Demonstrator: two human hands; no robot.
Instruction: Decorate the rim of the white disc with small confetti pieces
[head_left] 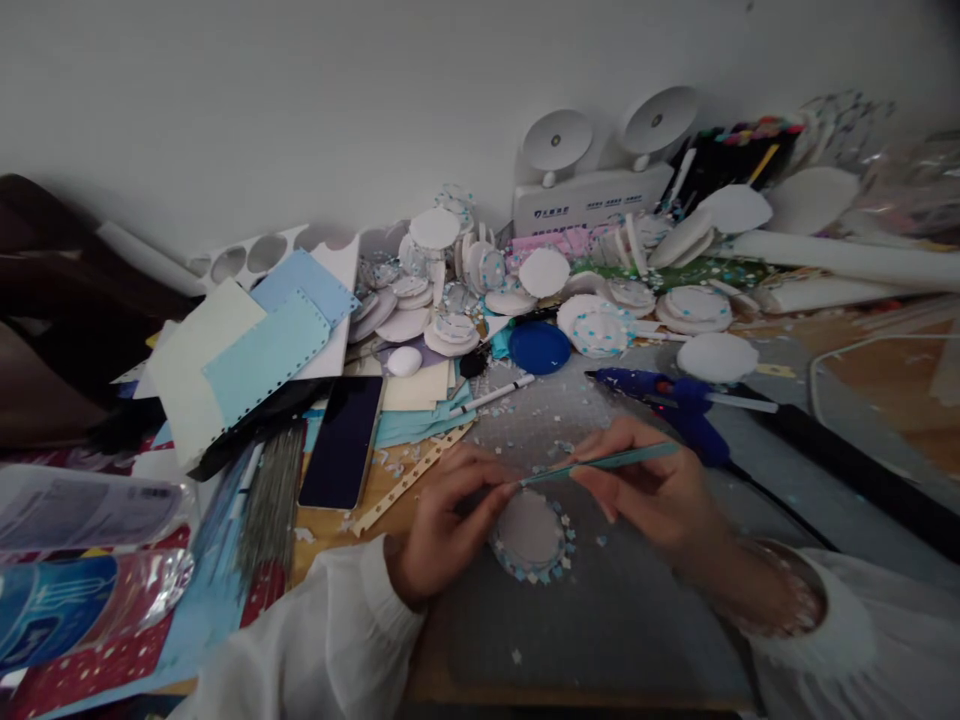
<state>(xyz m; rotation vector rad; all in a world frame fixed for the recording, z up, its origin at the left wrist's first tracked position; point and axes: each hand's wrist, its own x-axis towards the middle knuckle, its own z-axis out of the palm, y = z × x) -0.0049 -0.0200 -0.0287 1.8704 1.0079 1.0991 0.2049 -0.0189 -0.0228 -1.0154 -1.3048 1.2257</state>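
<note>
My right hand (660,490) grips teal tweezers (630,457) between thumb and fingers, with their tip pointing left. The tip meets the pinched thumb and forefinger of my left hand (457,505). Whatever sits between those left fingertips is too small to make out. Just below both hands lies a round white disc (529,528), its rim ringed with small blue and white star-shaped pieces. The disc rests on a grey cutting mat (592,630), where loose paper bits are scattered.
A blue hot glue gun (675,390) lies right of the mat's middle, its cord trailing right. Blue lid (540,347), white pen (492,396) and dark phone (341,442) lie beyond my hands. Piled white discs (405,322) line the back; a plastic bottle (97,600) lies at left.
</note>
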